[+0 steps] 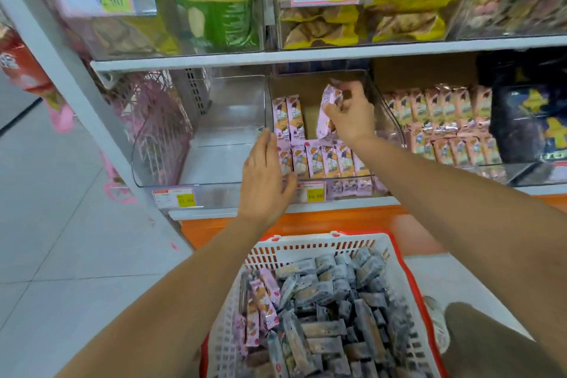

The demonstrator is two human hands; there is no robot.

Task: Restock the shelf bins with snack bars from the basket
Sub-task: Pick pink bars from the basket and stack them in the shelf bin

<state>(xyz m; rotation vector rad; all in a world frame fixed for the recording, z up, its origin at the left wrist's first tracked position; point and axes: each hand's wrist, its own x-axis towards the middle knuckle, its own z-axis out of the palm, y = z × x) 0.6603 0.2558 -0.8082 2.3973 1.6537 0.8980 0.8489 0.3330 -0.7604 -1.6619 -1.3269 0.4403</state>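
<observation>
Pinching one pink snack bar in right fingers inside clear bin; holding left fingers straight, released; below, basket cut off, dark bars uncountable.

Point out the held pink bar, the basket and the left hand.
pink bar (pixel 327 98), head view, upper wrapper.
basket (pixel 322 239), head view, far rim.
left hand (pixel 264 175), head view, its back.

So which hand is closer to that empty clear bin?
Left. The left hand is at the right wall of the empty bin; the right hand is farther right, inside the neighbouring bin, gripping a pink snack bar.
</observation>
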